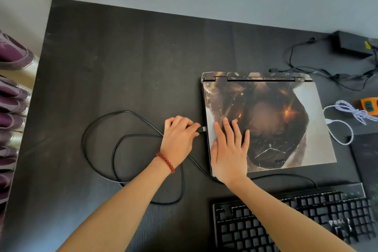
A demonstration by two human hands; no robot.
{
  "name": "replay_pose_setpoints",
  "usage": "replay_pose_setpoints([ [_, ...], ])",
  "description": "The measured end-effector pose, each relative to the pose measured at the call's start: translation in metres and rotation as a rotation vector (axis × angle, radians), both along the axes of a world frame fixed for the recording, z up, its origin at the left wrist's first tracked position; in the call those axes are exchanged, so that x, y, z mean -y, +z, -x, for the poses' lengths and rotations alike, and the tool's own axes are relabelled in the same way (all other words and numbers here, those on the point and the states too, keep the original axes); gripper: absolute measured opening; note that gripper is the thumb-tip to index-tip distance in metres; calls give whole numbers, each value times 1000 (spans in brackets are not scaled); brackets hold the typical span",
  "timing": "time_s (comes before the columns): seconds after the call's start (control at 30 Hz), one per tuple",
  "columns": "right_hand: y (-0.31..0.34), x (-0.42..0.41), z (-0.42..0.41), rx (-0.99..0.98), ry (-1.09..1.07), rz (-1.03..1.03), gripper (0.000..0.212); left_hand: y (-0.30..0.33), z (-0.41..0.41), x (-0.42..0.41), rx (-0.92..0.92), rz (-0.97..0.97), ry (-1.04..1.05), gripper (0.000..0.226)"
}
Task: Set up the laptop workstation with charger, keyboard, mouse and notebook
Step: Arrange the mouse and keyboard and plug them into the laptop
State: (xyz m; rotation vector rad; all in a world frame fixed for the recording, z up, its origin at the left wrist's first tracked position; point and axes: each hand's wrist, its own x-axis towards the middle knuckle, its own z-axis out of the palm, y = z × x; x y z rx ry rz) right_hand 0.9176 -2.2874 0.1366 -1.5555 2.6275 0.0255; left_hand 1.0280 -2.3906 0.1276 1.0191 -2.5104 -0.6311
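Observation:
A closed laptop with a printed picture on its lid lies on the black desk. My left hand, a red bead bracelet on its wrist, pinches the USB plug of the black keyboard cable, right at the laptop's left edge. Flat on the lid's near-left corner rests my right hand, fingers spread. The black keyboard sits at the front right. The black charger brick with its cords lies at the back right.
The keyboard cable loops over the desk to the left of my hands. A white braided cable and an orange device lie right of the laptop. A dark pad is at the right edge. Purple fabric hangs past the desk's left side.

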Motion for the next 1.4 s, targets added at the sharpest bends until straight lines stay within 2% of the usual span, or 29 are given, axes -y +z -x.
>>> replay_pose_setpoints([
  [0.73,3,1,-1,-9,4,-27,48,11,2,1,10,-175,-11,18],
  [0.97,2,1,-1,-15,14,-17,49,10,5,11,18,-133,-102,15],
  [1.13,0,0,0,-8,10,-14,49,7,7,8,9,-150,-103,18],
  [1.4,1,-1,2,4,17,-24,48,2,7,3,5,-44,-58,19],
])
